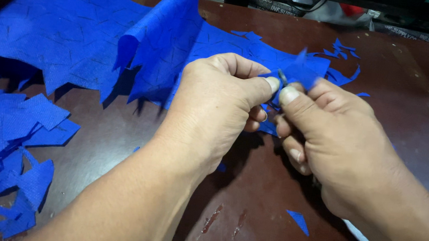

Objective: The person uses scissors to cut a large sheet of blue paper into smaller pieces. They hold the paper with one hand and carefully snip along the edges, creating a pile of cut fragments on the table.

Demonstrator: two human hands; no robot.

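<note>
Both of my hands meet over the middle of a dark brown table (412,112). My left hand (216,105) and my right hand (337,141) pinch one small blue fabric piece (301,74) between thumbs and forefingers, holding it a little above the table. A small dark thing shows between the two thumbs; I cannot tell what it is. Behind the hands lies a large sheet of blue fabric (77,31) with cracked dark lines, one fold of it standing up.
A pile of cut blue fabric pieces (9,159) covers the table's left side. Small blue scraps (342,49) lie at the back right, and others (299,221) near the front edge. Dark boxes and clutter (286,5) stand beyond the far edge.
</note>
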